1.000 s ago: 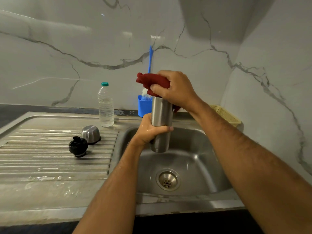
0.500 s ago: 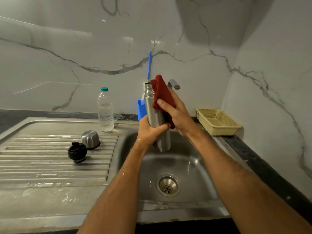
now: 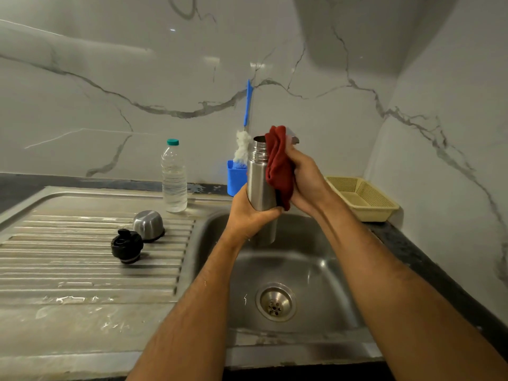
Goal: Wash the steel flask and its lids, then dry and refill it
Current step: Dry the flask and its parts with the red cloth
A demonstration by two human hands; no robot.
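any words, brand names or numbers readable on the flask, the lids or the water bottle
None can be read.
steel flask: plain metal, no marking visible.
steel cap and black lid: no text visible.
water bottle: clear, no label visible.
blue holder: no print visible.

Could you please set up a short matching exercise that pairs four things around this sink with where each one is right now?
Things:
1. steel flask
2. red cloth
3. black inner lid
4. plastic water bottle

Places:
A. standing upright at the back of the draining board
B. held upright over the sink basin in the left hand
C. lying on the ribs beside the steel cup lid
D. pressed against the flask's side by the right hand

Pairs: 1-B, 2-D, 3-C, 4-A
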